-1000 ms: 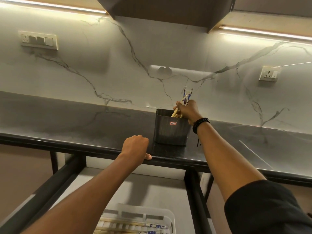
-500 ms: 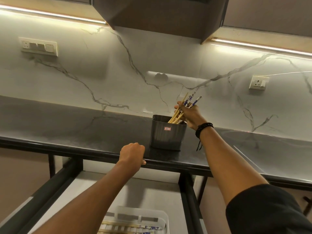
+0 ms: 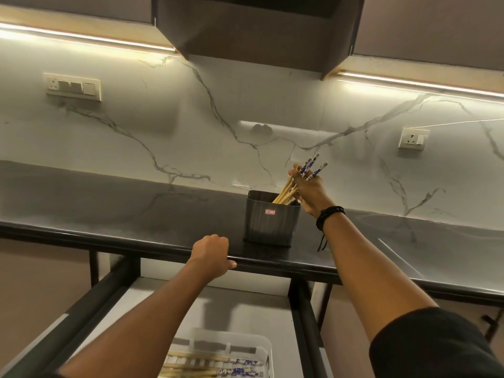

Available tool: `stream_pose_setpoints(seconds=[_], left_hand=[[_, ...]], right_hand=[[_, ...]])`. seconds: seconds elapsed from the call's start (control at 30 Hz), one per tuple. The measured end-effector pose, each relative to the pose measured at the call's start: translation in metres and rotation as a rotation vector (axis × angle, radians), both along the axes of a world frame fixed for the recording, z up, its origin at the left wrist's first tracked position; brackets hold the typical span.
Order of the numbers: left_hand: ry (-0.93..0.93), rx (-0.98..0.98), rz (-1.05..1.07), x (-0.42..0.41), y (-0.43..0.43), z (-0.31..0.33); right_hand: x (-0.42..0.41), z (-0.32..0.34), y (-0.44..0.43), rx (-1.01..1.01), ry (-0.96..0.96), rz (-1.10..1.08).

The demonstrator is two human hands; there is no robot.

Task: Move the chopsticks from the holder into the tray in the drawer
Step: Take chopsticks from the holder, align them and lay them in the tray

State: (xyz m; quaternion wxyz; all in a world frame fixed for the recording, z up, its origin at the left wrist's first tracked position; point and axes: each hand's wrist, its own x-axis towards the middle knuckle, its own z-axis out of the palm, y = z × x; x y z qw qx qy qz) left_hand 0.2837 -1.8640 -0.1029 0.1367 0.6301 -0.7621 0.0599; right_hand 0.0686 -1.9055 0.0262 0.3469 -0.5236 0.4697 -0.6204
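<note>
Near the front edge of the dark stone worktop (image 3: 109, 211): grey square metal holder (image 3: 268, 223), with a bundle of blue-topped bamboo chopsticks (image 3: 285, 190) half lifted out and clasped in the right grip (image 3: 309, 192). The left grip (image 3: 211, 253) curls over the worktop's edge. Clear plastic tray (image 3: 266, 347) in the open drawer (image 3: 259, 306) already holds several; task judged partway, this bundle undelivered.

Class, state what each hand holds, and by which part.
Right hand grips the chopsticks near their patterned tops; left hand grips the countertop edge.
</note>
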Motion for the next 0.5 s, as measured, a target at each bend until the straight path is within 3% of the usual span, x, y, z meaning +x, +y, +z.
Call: stream_pose_setpoints(seconds=[0.3,0.5], left_hand=[[0.405,-0.101,-0.107,0.014,0.015,-0.006],[0.612,-0.201,-0.162,0.005,0.027,-0.008]], right_hand=[[-0.002,0.003,0.030,-0.147,-0.109,-0.054],[-0.003,0.007,0.050,-0.228,-0.365,-0.081]])
